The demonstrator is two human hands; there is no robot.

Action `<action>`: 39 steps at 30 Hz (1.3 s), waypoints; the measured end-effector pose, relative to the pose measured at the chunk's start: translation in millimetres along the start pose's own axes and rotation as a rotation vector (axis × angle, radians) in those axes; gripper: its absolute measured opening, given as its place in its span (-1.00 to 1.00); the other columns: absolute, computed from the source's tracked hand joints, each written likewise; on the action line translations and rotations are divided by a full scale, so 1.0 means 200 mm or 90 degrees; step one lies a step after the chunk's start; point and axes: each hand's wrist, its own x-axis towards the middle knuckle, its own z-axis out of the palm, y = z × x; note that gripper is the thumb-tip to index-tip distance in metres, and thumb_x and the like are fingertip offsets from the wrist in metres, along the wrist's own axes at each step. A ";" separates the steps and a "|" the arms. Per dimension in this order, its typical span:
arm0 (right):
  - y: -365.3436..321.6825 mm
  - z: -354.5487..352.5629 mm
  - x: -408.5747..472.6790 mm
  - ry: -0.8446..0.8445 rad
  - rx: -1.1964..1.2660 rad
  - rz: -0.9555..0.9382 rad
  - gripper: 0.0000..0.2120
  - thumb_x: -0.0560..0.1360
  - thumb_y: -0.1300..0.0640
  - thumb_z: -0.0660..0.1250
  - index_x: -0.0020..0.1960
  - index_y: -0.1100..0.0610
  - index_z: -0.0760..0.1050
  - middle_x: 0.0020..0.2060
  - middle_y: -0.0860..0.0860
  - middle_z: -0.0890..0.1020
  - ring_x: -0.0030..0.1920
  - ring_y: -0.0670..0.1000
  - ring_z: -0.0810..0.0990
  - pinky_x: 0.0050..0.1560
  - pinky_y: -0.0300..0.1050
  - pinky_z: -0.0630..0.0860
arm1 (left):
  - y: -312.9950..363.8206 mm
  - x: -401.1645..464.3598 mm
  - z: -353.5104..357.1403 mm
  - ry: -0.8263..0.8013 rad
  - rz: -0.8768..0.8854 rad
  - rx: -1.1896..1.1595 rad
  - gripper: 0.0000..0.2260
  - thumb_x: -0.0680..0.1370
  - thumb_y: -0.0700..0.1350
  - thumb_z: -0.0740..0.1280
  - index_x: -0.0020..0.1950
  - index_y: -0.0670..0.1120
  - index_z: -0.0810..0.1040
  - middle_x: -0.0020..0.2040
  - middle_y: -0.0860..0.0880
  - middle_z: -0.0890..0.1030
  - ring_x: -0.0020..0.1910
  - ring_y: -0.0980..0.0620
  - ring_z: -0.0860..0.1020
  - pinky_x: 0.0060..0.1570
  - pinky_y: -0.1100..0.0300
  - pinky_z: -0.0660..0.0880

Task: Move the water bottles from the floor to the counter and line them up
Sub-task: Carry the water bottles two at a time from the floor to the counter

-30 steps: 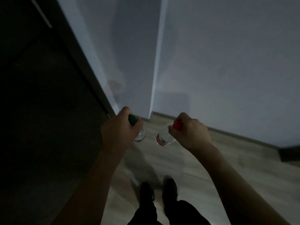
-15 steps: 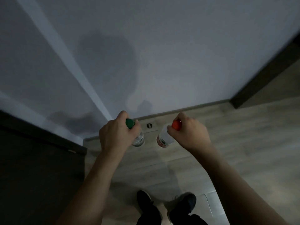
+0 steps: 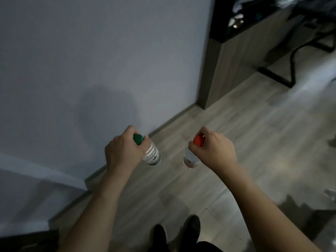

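Note:
My left hand (image 3: 122, 154) grips a clear water bottle with a green cap (image 3: 152, 155) by its neck, and the bottle hangs down above the floor. My right hand (image 3: 213, 151) holds a second clear bottle with a red cap (image 3: 190, 159) by its top in the same way. Both bottles are off the floor, about a hand's width apart. At the top right a dark counter top (image 3: 254, 17) stands on a wood-faced cabinet; the things on it are blurred.
A pale wall (image 3: 101, 57) runs along the left with a skirting board at its foot. Wood-look floor (image 3: 254, 135) spreads to the right. Black table legs (image 3: 283, 77) stand beyond the cabinet. My dark shoes (image 3: 181, 231) are at the bottom centre.
The view has swung to the right: the dark doorway on the left has gone, and the cabinet and counter have come in at the top right. Both hands still carry their bottles.

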 end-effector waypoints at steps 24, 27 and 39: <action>1.12 -0.61 0.15 0.172 0.047 0.335 -0.74 0.33 -0.16 0.28 -0.13 0.00 0.45 -0.29 -0.05 0.57 -0.26 0.03 0.55 -0.26 -0.07 0.51 | 1.48 0.41 0.65 -0.134 0.352 -0.102 -0.69 0.42 0.22 0.31 -0.27 0.01 0.37 -0.45 0.08 0.44 -0.43 0.04 0.44 -0.42 0.22 0.25; 1.24 -0.64 0.31 0.181 0.036 0.350 -0.75 0.32 -0.17 0.28 -0.14 -0.02 0.45 -0.31 -0.09 0.55 -0.29 0.00 0.54 -0.30 -0.11 0.48 | 1.62 0.55 0.78 -0.130 0.374 -0.103 -0.70 0.41 0.22 0.29 -0.27 0.01 0.40 -0.46 0.07 0.45 -0.44 0.03 0.45 -0.42 0.24 0.25; 1.68 -0.93 1.04 0.209 -0.009 0.367 -0.72 0.35 -0.20 0.31 -0.10 -0.01 0.46 -0.29 -0.07 0.56 -0.29 -0.03 0.54 -0.28 -0.08 0.53 | 2.28 1.18 1.13 -0.137 0.407 -0.106 -0.71 0.43 0.19 0.34 -0.24 0.00 0.39 -0.43 0.06 0.48 -0.39 -0.06 0.53 -0.33 0.12 0.46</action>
